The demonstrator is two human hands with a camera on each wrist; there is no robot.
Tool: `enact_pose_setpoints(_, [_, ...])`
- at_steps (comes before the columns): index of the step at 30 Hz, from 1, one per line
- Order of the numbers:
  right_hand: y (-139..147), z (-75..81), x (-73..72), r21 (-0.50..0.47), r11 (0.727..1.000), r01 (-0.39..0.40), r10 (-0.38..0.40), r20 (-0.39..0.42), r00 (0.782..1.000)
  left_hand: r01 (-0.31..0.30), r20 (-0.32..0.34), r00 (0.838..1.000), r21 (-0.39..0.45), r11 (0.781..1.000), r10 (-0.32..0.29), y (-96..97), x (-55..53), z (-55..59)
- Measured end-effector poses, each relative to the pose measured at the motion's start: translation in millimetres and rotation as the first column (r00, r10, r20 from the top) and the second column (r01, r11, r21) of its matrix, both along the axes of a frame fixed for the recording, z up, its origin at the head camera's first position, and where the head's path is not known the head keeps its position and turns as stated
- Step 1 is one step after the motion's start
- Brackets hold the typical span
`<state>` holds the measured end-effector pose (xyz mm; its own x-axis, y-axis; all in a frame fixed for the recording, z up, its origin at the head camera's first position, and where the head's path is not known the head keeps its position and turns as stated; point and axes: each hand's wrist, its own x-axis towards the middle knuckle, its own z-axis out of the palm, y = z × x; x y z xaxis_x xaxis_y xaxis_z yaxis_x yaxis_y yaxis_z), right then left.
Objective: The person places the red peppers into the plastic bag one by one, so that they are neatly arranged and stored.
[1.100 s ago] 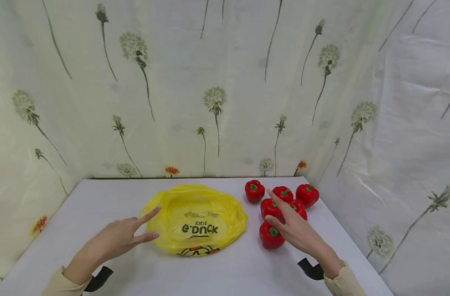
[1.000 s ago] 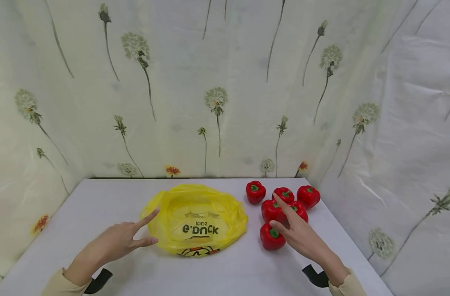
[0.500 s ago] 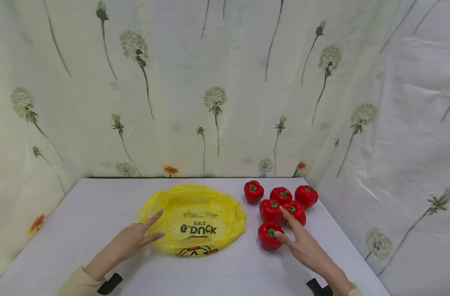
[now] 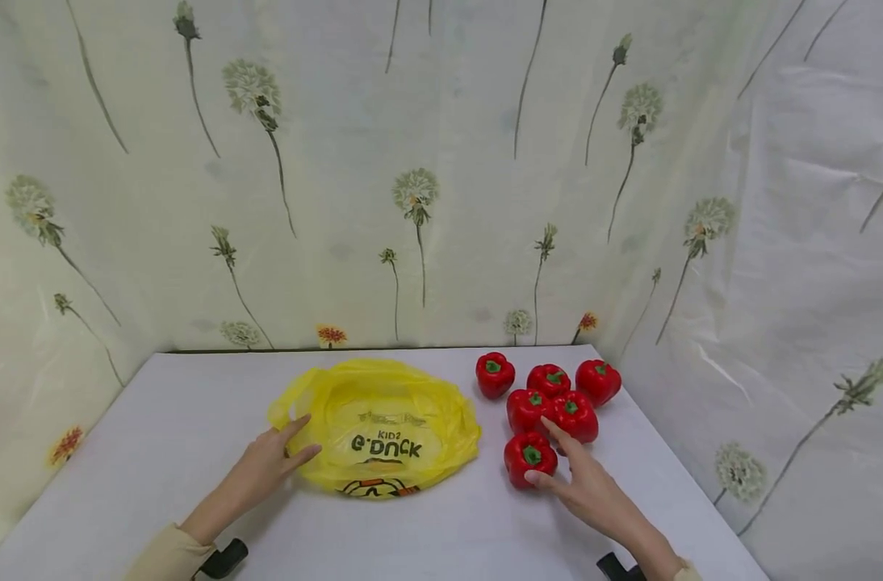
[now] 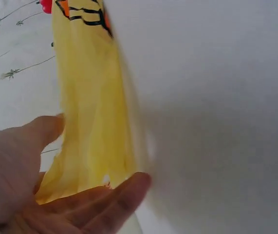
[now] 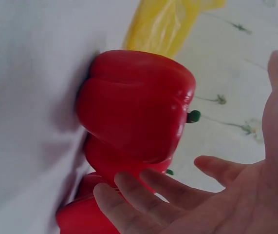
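Observation:
A yellow plastic bag (image 4: 441, 424) with printed lettering and a duck picture lies on the table, its mouth spread in a rounded shape. My left hand (image 4: 267, 461) is at the bag's left edge, thumb and fingers parted on either side of the film (image 5: 87, 107) and not closed together. On the right, my right hand (image 4: 585, 482) reaches beside the nearest red bell pepper (image 4: 520, 461). In the right wrist view its fingers are spread and apart from that pepper (image 6: 134, 105). Several more red bell peppers (image 4: 575, 415) stand just behind, green stems upward.
A white table (image 4: 412, 541) bears everything. Behind and at both sides hangs a pale cloth (image 4: 470, 202) printed with dandelions. One bell pepper (image 4: 495, 375) stands slightly apart at the back, nearest the bag. Black straps (image 4: 225, 558) sit at both wrists.
My right hand has come back toward me and lowered beside the front pepper. My left hand has moved slightly right, to the bag's edge. Bag and peppers keep their places.

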<state>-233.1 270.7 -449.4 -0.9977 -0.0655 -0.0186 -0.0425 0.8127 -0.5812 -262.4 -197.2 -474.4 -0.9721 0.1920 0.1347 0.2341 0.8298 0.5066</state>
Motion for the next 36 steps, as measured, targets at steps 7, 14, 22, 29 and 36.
enact_pose_setpoints(7, [4.8, -12.6, -5.7, -0.058, 0.998, 0.01, -0.009, 0.025, 1.0, -0.039, -0.042, 0.998, 0.123, 0.992, 0.044, -3.3, -6.6, -11.4])
enact_pose_setpoints(14, [5.2, -24.3, -13.7, -0.124, 0.991, 0.042, -0.038, 0.029, 0.999, -0.048, -0.061, 0.996, 0.161, 0.986, 0.059, -4.1, -4.8, -15.0])
enact_pose_setpoints(22, [2.3, -32.3, -20.0, -0.207, 0.977, 0.057, -0.052, 0.027, 0.998, -0.068, -0.003, 0.998, 0.173, 0.983, 0.07, -3.2, -1.1, -18.0])
enact_pose_setpoints(29, [1.2, -36.5, -24.2, -0.242, 0.969, 0.051, -0.041, 0.043, 0.998, -0.095, 0.0, 0.995, 0.178, 0.979, 0.097, -2.7, -0.8, -18.1])
enact_pose_setpoints(36, [5.1, -36.0, -22.8, -0.238, 0.97, -0.054, 0.068, 0.05, 0.996, -0.12, 0.055, 0.992, 0.257, 0.959, 0.11, -2.3, 0.9, -15.6])
